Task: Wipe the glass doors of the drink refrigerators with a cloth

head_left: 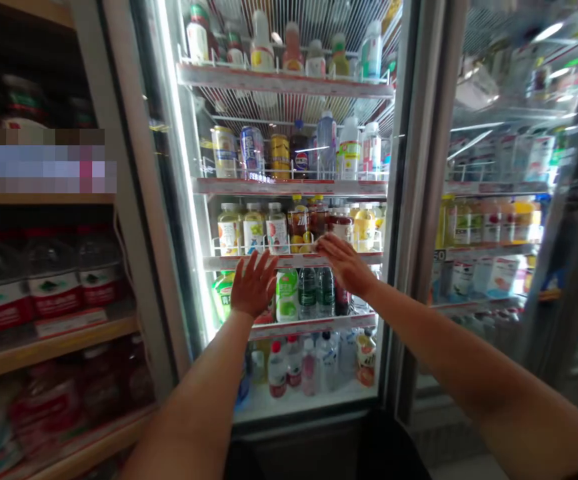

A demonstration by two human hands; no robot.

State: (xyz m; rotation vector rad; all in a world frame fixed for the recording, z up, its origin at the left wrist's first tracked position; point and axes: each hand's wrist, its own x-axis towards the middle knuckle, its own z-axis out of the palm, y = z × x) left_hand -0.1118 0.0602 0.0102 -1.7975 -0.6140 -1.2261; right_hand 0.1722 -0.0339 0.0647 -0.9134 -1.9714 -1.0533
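Both my hands are raised in front of a lit drinks fridge. My left hand (253,285) has its fingers spread and holds nothing. Behind it are a green-labelled bottle (223,293) and the front edge of a shelf (239,262). My right hand (345,265) reaches in from the right, its fingers stretched out toward the left and nothing visible in it. Its fingertips are nearest to the dark bottles with yellow caps (299,223) on the middle shelf. I cannot tell whether either hand touches anything.
Several fridge shelves hold cans (252,152), juice bottles (253,223), green water bottles (307,293) and small red-capped bottles (277,370). A metal door frame (419,200) stands at the right, beside another stocked fridge. At the left, wooden shelves (53,347) carry large red-labelled bottles (43,280).
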